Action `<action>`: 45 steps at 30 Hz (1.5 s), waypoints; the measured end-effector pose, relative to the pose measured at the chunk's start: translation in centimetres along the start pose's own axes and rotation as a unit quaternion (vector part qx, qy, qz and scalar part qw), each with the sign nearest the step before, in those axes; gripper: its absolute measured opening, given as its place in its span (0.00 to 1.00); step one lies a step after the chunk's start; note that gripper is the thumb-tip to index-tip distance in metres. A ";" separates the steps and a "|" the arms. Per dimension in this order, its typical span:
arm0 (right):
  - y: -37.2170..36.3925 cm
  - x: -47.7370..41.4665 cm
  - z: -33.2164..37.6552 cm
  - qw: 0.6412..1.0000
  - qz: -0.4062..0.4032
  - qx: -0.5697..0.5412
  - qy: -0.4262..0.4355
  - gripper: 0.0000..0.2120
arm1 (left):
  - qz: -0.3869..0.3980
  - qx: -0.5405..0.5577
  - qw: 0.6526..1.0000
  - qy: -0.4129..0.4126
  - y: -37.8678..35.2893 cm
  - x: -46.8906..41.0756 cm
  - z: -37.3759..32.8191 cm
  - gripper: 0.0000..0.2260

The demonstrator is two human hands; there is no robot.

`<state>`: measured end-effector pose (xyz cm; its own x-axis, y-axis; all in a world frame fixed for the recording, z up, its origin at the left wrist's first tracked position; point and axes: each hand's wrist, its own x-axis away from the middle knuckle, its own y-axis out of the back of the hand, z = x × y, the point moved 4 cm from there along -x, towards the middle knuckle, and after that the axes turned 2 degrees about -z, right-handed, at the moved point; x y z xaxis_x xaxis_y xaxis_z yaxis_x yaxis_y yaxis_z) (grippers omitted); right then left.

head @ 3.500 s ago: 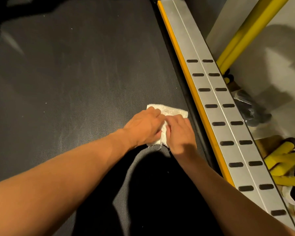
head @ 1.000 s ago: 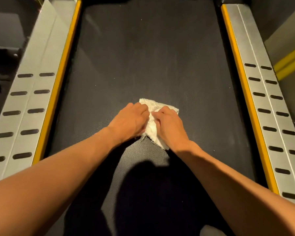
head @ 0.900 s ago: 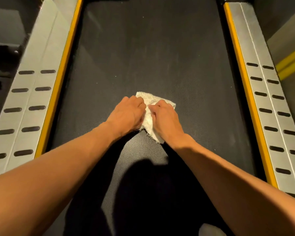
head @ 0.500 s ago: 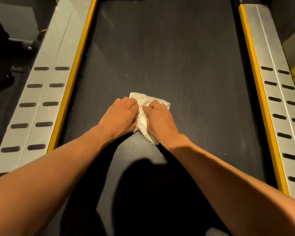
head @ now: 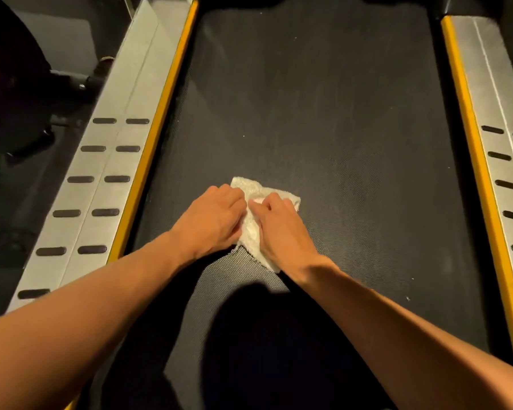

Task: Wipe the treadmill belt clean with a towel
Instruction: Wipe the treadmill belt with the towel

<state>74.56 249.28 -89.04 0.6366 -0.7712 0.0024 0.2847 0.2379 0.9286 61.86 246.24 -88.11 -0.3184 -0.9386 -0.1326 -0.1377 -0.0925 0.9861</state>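
- Treadmill belt [head: 323, 113], a dark, finely textured rubber sheet, lies under both hands and runs on well beyond the fingertips; a small crumpled white terry towel [head: 251, 232] sits on it directly beneath the hands
- left hand [head: 212, 221] and right hand [head: 279, 229] are side by side, almost touching, fingers curled down into the towel, gripping and pressing it against the belt; only its far edge and a near corner show past them
- wadded this small, the towel probably cleans only a narrow strip per pass, so the pale speck [head: 243, 135] beyond the fingertips and a second speck [head: 408, 298] right of the right wrist could be missed
- hard pressure on a belt that may roll freely could make it slip, and the person, leaning forward on both arms, could lurch with it
- a sweep carried wide toward the silver slotted side rail [head: 107, 179] with its yellow edge strip left of the left hand, or the matching rail [head: 498, 143] far right of the right hand, could snag the ragged near corner in the gap beside the belt or rap the knuckles
- an unturned, soiled cloth face would likely smear dust rather than lift it
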 end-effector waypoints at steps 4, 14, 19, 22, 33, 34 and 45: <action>0.1 -0.8 0.1 0.999 -0.008 -0.035 -0.006 0.17 | 0.006 -0.012 1.000 0.012 0.1 -0.2 0.8 0.15; -0.9 -0.8 1.7 0.999 -0.009 -0.028 0.034 0.18 | 0.053 -0.048 0.997 -0.003 0.8 1.7 1.9 0.15; -0.8 -3.4 2.1 0.999 0.023 -0.035 0.029 0.17 | 0.059 -0.072 0.995 0.041 1.1 1.2 3.3 0.19; -1.2 -2.3 2.4 0.997 0.025 -0.064 0.016 0.15 | 0.051 -0.073 0.996 0.024 1.4 1.5 3.2 0.18; -1.4 -2.4 3.5 0.996 0.018 -0.080 0.036 0.15 | 0.038 -0.046 0.997 0.055 2.3 3.0 3.7 0.20; -1.5 -1.9 3.4 0.996 0.019 -0.079 0.039 0.16 | 0.041 -0.053 0.997 0.049 2.3 3.2 3.8 0.19; -2.1 -2.2 4.4 0.990 0.015 -0.115 0.074 0.22 | 0.010 0.025 0.990 0.141 2.5 3.6 4.1 0.05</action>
<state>69.37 247.87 -89.38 0.7403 -0.6710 -0.0423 0.4099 0.4006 0.8194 56.51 243.97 -86.55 -0.0485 -0.9962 -0.0726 -0.1815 -0.0626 0.9814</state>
